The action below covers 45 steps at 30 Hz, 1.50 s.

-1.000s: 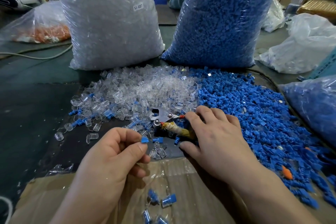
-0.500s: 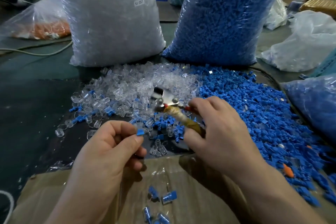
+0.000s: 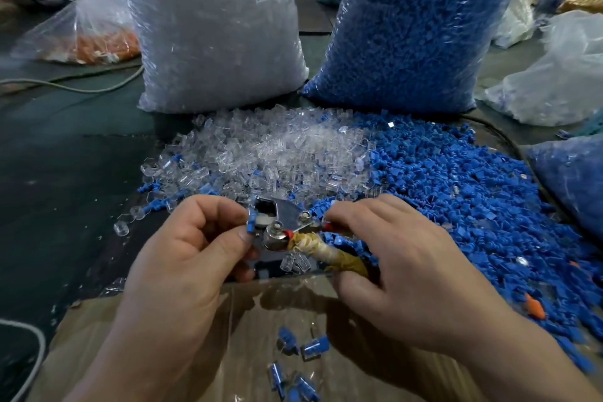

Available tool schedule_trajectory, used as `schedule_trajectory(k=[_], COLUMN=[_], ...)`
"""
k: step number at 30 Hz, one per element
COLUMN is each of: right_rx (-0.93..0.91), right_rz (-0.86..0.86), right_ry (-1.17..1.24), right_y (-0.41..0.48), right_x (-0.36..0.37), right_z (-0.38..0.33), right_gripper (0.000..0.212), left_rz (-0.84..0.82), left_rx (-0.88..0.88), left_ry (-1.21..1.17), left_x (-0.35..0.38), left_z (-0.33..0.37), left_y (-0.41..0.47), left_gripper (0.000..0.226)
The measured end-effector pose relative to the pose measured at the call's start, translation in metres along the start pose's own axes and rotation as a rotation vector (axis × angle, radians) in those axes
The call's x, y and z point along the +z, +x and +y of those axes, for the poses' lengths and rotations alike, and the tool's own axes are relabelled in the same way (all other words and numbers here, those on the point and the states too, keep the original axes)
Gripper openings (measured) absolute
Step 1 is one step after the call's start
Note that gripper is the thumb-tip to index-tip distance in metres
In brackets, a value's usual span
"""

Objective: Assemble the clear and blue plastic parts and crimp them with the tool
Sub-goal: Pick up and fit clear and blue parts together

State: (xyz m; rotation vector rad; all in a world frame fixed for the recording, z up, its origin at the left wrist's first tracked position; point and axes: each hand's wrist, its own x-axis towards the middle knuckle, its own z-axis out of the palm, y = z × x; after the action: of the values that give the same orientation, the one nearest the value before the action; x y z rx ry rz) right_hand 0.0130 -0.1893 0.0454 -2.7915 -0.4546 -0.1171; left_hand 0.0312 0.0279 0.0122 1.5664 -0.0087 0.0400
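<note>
Blue part [image 3: 250,226] in left hand [image 3: 182,258], beside tool [image 3: 287,222] in right hand [image 3: 401,271].

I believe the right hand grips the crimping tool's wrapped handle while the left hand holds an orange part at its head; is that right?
Not quite: in the head view, the part the left hand holds at the crimping tool is blue, not orange. The right hand does grip the wrapped handle.
</note>
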Motion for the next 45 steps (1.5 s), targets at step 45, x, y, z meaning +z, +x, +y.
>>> schedule_trajectory(k=[45], right_rx=[-0.118], right_rz=[0.194], right_ry=[-0.078], right_y=[0.004], right_x=[0.018], right_z=[-0.021], right_gripper=[0.029], left_rz=[-0.009], left_rx=[-0.006], left_ry=[0.453], left_x=[0.027], left_z=[-0.004], left_y=[-0.021], left_gripper=[0.024])
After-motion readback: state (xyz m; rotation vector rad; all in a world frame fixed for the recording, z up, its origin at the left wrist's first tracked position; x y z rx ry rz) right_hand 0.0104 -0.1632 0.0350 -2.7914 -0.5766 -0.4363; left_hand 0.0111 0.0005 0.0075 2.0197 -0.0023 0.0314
